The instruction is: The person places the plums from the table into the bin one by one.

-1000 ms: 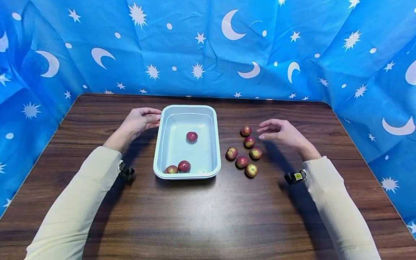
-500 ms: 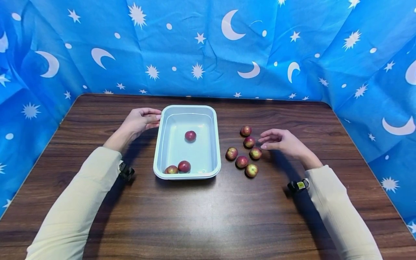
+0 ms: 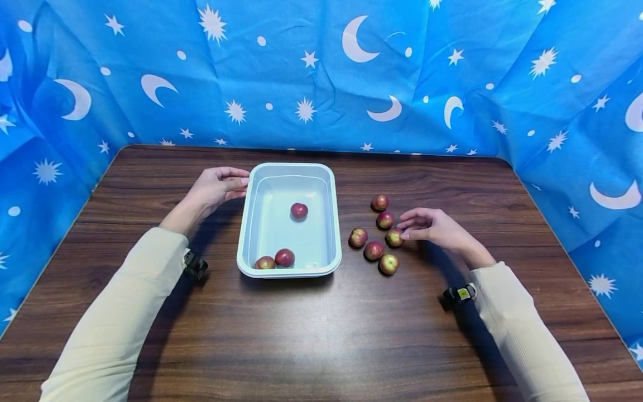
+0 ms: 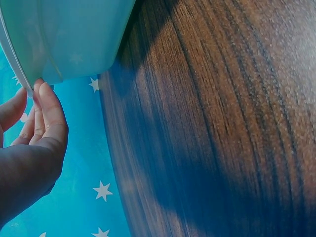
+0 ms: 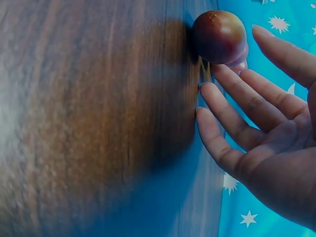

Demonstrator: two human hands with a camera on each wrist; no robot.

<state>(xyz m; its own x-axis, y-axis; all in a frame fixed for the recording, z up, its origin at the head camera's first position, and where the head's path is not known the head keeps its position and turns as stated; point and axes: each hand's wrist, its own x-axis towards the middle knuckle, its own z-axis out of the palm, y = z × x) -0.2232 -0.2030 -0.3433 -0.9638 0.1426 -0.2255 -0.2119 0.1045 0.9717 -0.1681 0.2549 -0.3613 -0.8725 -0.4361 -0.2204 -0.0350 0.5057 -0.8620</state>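
Observation:
My left hand (image 3: pixel 212 190) pinches the left rim of a white plastic basin (image 3: pixel 243 245) near its far corner; in the left wrist view, the thumb and fingers (image 4: pixel 52 106) meet on either side of that rim. Inside the basin, one red plum (image 3: pixel 298 211) lies mid-floor and two others sit at the near-left corner. My right hand (image 3: pixel 436 228) reaches in from the right at a red-yellow plum (image 3: pixel 393 238). Its thumb overlaps the plum in the head view. The right wrist view shows the fingers spread beside a plum (image 5: pixel 219 37), the thumb apart from it.
Several more plums lie loosely clustered right of the basin, among them a far plum (image 3: pixel 380 202) and a near yellowish plum (image 3: pixel 389 264). Everything rests on a dark wooden table (image 3: pixel 301 335). A blue star-and-moon cloth (image 3: pixel 301 72) hangs behind and at both sides.
My right hand has moved toward the near side, then slightly left to the red-yellow plum. The mid-floor plum in the basin has shifted slightly left, then right. My left hand has stayed put.

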